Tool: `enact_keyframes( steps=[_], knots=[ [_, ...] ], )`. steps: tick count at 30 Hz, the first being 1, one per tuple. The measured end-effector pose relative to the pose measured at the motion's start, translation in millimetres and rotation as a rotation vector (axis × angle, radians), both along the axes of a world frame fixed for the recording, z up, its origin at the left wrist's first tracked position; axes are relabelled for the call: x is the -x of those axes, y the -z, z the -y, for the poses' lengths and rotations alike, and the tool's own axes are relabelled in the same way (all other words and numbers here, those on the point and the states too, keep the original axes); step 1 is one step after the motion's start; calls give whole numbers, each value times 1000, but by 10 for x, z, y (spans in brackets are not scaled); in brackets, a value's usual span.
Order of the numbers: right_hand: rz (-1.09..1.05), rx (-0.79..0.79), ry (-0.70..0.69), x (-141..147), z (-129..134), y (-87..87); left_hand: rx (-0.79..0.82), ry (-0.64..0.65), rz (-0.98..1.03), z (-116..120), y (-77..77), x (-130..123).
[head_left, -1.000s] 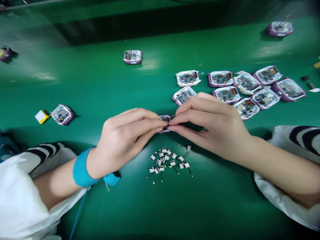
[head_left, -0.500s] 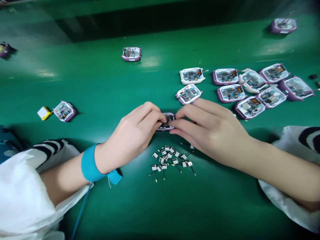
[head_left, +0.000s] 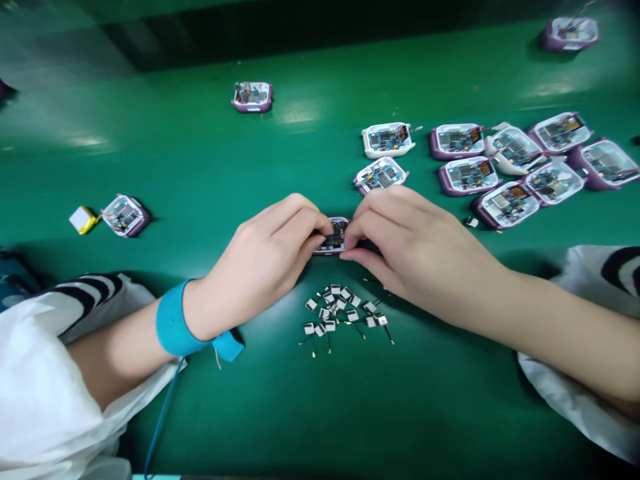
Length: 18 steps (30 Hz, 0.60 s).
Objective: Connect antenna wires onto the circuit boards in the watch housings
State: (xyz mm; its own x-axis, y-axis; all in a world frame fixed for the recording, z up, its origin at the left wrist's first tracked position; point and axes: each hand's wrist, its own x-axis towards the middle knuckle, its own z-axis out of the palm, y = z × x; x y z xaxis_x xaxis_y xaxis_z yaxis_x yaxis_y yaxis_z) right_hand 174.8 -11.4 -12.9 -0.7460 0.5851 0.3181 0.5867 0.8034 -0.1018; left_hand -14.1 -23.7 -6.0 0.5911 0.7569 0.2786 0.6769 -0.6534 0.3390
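Note:
Between my hands, on the green table, is a purple watch case (head_left: pixel 331 251) with its circuit board showing. My left hand (head_left: pixel 280 243) is closed on the left side of this case, fingertips over the board. At its right edge my right hand (head_left: pixel 410 243) is closed too, thumb and fingers gripping the rim; any small part in the fingertips is hidden. Just beyond my right hand lies another open watch case (head_left: pixel 381 175). Nearer to me is a loose pile of small antenna pieces (head_left: pixel 336 308) with short black leads.
Several open watch cases (head_left: pixel 460 141) stand together at the right. A single case (head_left: pixel 252 98) sits farther back, and one (head_left: pixel 125 215) wired to a yellow battery (head_left: pixel 83 220) lies at the left. A blue wrist strap (head_left: pixel 183 320) trails a cord (head_left: pixel 163 420) down from my left arm.
My right fingers have drawn back a little from the board to the case's right edge and curled more. My left hand keeps its hold. The view has shifted slightly.

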Motion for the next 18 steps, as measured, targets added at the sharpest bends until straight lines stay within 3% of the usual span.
enact_keyframes(
  steps=[7,18],
  knots=[
    [-177,260,61,-63,-46,24,-137,76,-68,1,-11,14],
    [-200,296,67,-55,-72,36,-193,75,-114,22,-46,-24]
  ],
)
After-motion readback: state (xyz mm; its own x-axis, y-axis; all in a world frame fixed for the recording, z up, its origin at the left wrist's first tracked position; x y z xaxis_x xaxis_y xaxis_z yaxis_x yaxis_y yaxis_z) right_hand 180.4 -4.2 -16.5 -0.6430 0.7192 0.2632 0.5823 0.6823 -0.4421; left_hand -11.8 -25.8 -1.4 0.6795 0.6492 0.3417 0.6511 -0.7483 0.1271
